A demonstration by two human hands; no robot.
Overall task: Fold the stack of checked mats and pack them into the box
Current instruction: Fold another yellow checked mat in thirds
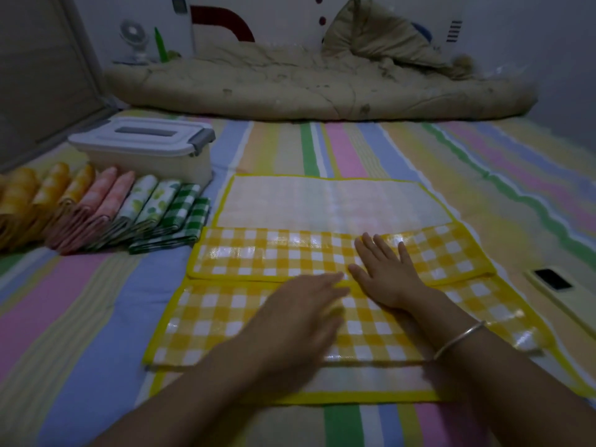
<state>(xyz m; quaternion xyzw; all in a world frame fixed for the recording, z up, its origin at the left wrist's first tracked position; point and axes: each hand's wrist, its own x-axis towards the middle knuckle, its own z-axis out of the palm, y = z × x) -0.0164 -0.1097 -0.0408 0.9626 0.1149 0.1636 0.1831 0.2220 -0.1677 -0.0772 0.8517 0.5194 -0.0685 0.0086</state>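
Right hand spread, left hand flat with straight fingers, both pressing the yellow mat near the front edge of the sheet.

A home bedroom: striped bed sheet, rumpled beige quilt w/ pillow behind it, small fan left of quilt.

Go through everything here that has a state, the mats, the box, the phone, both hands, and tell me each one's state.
Yellow checked mat: partly folded, lying flat on the bed.
Box: lid on.
Folded mats: folded, leaning in a row beside the box, not packed.
Phone: face up, screen dark.
Left hand: flat on the mat, blurred.
Right hand: flat, fingers spread, pressing the mat.
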